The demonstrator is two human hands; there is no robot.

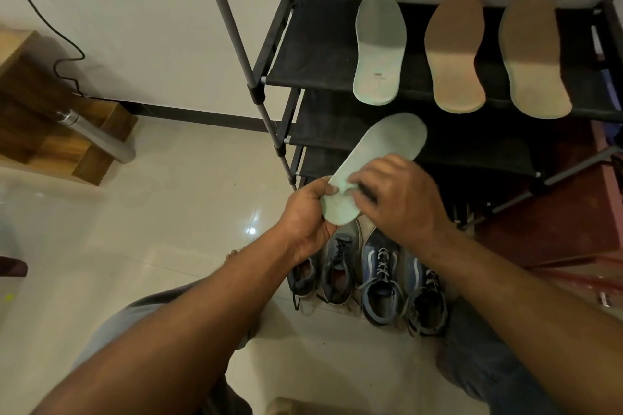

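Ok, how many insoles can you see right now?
4. A pale green insole and two tan insoles lie on the rack shelf; the left hand grips a second green insole, right hand touching. Shoes may hide more.

Two green insoles (pixel 379 47), two tan insoles (pixel 455 54), and four shoes (pixel 381 280).

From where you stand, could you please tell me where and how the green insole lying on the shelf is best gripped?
Grip the near end of the green insole, coming from the front. It lies flat on the shelf, and that end seems to overhang the front edge, leaving room for a thumb above and fingers below.
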